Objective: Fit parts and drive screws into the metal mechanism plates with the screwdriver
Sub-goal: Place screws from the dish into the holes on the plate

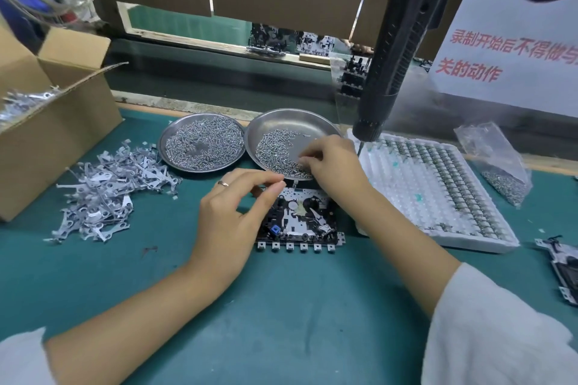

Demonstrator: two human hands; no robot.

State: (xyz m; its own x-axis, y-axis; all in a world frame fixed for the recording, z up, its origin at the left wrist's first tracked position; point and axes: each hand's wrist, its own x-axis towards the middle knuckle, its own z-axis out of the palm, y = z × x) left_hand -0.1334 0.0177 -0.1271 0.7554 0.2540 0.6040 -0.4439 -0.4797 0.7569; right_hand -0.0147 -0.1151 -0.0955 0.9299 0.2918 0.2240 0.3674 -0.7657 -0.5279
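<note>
A metal mechanism plate (300,222) with black parts and a blue piece lies on the green mat in front of me. My left hand (231,212) hovers over its left edge, thumb and fingers curled close together; whether they pinch something is hidden. My right hand (331,162) reaches into the near steel dish (287,125), fingertips down among the screws (275,153). The black electric screwdriver (394,56) hangs above the table to the right, its tip just behind my right hand, untouched.
A second steel dish (201,144) full of screws sits to the left. A pile of stamped metal levers (106,187) lies beside a cardboard box (53,122). A white tray (438,184) of small parts, a bag of screws (500,175) and another mechanism (563,269) are at the right.
</note>
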